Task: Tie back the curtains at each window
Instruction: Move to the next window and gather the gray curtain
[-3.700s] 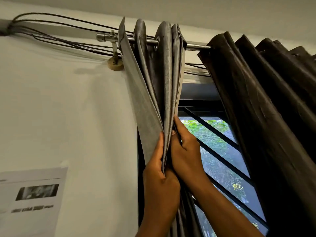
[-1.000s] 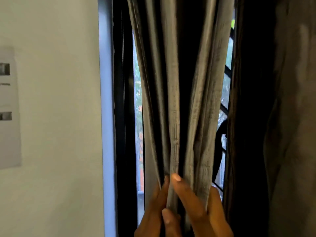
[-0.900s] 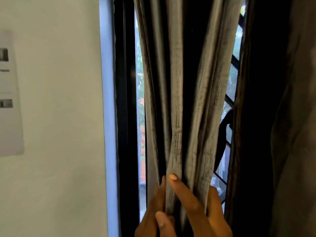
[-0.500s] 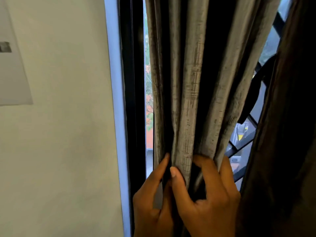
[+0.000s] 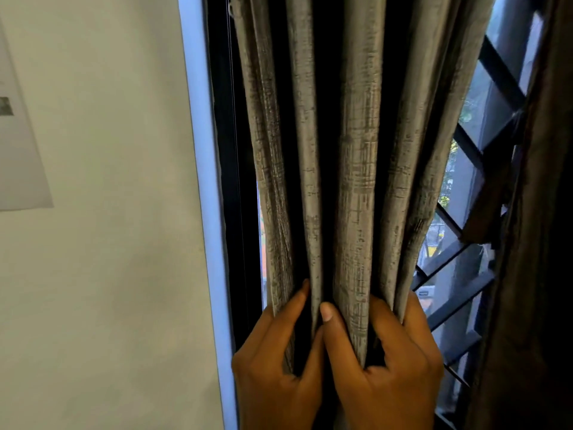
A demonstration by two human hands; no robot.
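Observation:
A grey textured curtain (image 5: 356, 156) hangs in tight vertical folds in front of the window, gathered into a bunch. My left hand (image 5: 273, 370) grips the left folds of the bunch, thumb in front and fingers tucked between pleats. My right hand (image 5: 387, 367) grips the right folds, its thumb pressed on a middle pleat and its fingers curled round the outer pleats. The two hands touch each other at the bunch. A dark brown curtain (image 5: 533, 243) hangs at the right edge. No tie-back is visible.
A black window frame (image 5: 229, 181) and a pale wall edge (image 5: 204, 181) stand left of the curtain. Black diagonal window grille bars (image 5: 465, 265) show behind it at the right. A paper sheet (image 5: 18, 150) is stuck on the white wall at the left.
My hands have slid down the grey curtain from near the rod, gathering its folds. In the last second the view dropped lower and both hands closed tighter round the bunch.

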